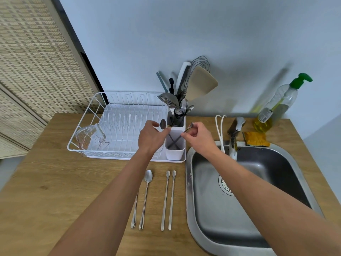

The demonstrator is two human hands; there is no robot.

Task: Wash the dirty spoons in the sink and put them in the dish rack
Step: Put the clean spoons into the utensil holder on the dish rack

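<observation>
Two hands, left hand (150, 136) and right hand (198, 136), each pinch a spoon over the white cutlery holder (175, 147). Both handles cross inside it. Four long spoons (167, 198) lie on the worktop (73, 182) below.

- Pale blue-grey wall (184, 30) behind, evenly lit, soft shadows.
- Woven beige screen (33, 61) at left.
- Wooden desk (55, 182) with oak-like grain.

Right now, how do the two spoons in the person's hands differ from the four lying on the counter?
The held spoons, one in the left hand and one in the right hand, stand tilted with handles crossed inside the white cutlery holder; the counter spoons lie flat, side by side, untouched. The held ones sit at the dish rack; the counter ones lie beside the sink. All look like long-handled metal spoons.
</observation>
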